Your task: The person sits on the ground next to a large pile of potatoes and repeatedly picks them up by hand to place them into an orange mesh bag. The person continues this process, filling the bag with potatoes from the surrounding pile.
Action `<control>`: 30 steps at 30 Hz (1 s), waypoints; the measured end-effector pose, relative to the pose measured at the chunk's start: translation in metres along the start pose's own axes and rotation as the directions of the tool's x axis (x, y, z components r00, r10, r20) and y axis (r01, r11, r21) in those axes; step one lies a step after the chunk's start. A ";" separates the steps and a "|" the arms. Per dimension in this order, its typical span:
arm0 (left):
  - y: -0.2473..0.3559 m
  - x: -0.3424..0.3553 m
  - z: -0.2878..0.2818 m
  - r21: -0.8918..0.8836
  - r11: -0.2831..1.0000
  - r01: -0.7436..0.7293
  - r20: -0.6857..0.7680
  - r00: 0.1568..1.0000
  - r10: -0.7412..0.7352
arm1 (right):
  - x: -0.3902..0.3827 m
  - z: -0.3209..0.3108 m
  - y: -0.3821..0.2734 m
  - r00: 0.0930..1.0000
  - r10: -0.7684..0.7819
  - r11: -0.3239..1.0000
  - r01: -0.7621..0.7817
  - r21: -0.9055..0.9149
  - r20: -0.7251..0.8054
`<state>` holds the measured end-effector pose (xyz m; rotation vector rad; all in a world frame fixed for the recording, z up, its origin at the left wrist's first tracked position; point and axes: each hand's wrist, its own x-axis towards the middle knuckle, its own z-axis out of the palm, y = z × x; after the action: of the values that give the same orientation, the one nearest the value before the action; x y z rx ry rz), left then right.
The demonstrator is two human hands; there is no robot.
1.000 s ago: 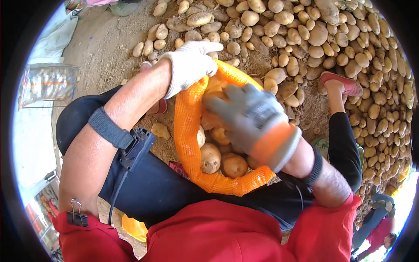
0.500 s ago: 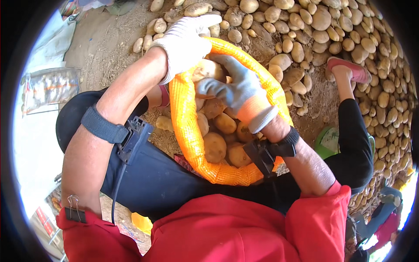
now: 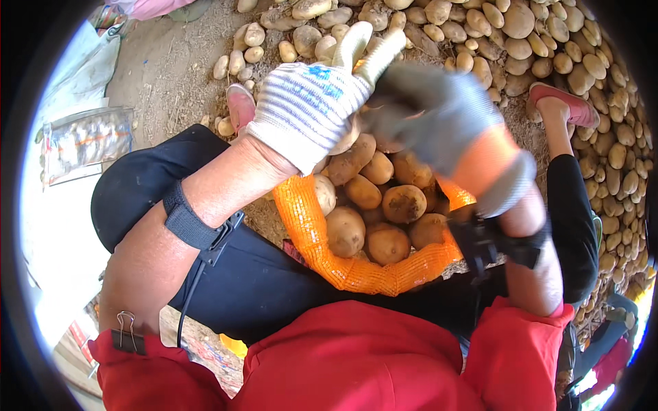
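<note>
An orange mesh bag with a rolled-down rim stands upright between my legs, holding several potatoes. My left hand, in a white glove with blue stripes, is over the bag's far side. Its thumb and a finger point away from me, with a bit of orange mesh between them. Close beside it, over the far right of the bag, is my right hand in a grey and orange glove. Motion smears its fingers, so whether they hold anything is unclear. The bag's far rim is hidden under both hands.
A big heap of loose potatoes spreads across the ground beyond the bag and to the right. Pink shoes rest on the soil on both sides. Pale sheeting lies at the left. Another person shows at the lower right rim.
My right hand has come up out of the bag and moved right. My left hand has shifted right and toward me, over the bag. More potatoes inside now show.
</note>
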<state>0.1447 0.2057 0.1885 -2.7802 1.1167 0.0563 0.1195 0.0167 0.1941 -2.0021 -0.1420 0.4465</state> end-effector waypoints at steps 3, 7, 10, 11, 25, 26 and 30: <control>0.005 -0.003 -0.005 -0.066 0.997 0.031 -0.116 0.992 -0.039 | 0.010 -0.018 0.038 0.931 -0.301 0.952 0.282 -0.117 -0.206; 0.000 0.006 0.008 -0.221 0.972 0.078 -0.122 0.987 -0.107 | 0.026 -0.018 0.032 0.957 0.202 0.941 -0.130 -0.314 0.210; -0.006 0.005 -0.002 -0.382 0.905 0.189 -0.112 0.962 -0.249 | 0.021 -0.049 0.032 0.999 0.045 0.998 -0.045 -0.032 -0.019; -0.007 0.001 -0.007 -0.401 0.888 0.225 -0.104 0.952 -0.288 | 0.012 -0.062 0.026 0.997 0.073 0.990 -0.071 0.125 -0.011; -0.002 -0.008 -0.006 -0.160 0.983 -0.096 0.107 0.988 0.113 | 0.057 -0.101 0.040 0.778 0.171 0.972 -0.234 0.027 0.604; -0.002 -0.008 -0.005 -0.140 0.982 -0.128 0.084 0.986 0.141 | 0.084 -0.085 0.071 0.885 0.194 0.981 -0.167 -0.100 0.423; -0.002 0.007 -0.010 -0.141 0.980 -0.142 0.097 0.983 0.156 | 0.235 -0.033 0.160 0.898 -0.307 0.467 0.430 -0.773 0.315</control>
<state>0.1509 0.2006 0.1979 -2.7624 1.3379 0.3042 0.3339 -0.0165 0.0077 -2.7695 -1.0482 0.2220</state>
